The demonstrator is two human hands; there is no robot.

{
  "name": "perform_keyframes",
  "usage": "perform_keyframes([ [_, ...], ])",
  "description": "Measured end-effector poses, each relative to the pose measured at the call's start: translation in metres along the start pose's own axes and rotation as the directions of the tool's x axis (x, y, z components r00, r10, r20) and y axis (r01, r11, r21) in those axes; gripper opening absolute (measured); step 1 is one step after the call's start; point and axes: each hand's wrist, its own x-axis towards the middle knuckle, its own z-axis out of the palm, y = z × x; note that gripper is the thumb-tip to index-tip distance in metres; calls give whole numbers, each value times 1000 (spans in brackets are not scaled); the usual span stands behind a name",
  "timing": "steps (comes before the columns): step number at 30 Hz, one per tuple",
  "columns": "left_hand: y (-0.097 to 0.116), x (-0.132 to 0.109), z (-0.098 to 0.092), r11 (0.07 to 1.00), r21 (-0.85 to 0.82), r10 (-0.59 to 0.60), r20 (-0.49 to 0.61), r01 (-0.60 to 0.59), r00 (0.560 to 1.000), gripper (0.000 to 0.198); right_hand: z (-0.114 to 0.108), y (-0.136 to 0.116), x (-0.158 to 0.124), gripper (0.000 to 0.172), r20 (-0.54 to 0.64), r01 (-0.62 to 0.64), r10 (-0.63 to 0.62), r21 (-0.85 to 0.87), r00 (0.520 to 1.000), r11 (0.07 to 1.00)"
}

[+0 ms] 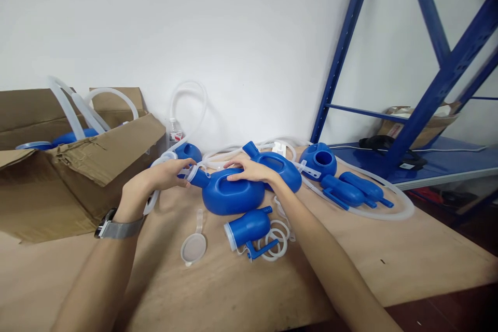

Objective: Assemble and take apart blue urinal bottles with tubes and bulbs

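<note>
A blue plastic urinal bottle (232,198) lies on its side on the wooden table, its neck pointing left. My left hand (169,174) has its fingers closed around the white ring (192,173) at the bottle's mouth. Over the bottle's handle rests my right hand (249,170), thumb and fingers gripping it from above. In front lies a smaller blue funnel-shaped part (249,228) with a white rim and a hinged blue lever. Beside it sit several clear rings (274,241). A flat translucent cap with a strap (193,248) lies nearer to me.
An open cardboard box (112,166) with tubes and blue parts stands left. Behind my right hand is another blue bottle (286,171). Further right are a blue container (319,161), two blue pieces (346,192) and coiled hose (404,210). A blue metal rack (420,109) stands right.
</note>
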Motion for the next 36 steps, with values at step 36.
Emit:
perform_keyframes([
  [36, -1, -18, -8, 995, -14, -97, 1, 97, 995, 76, -24, 18, -18, 68, 201, 127, -157, 152, 967, 980],
])
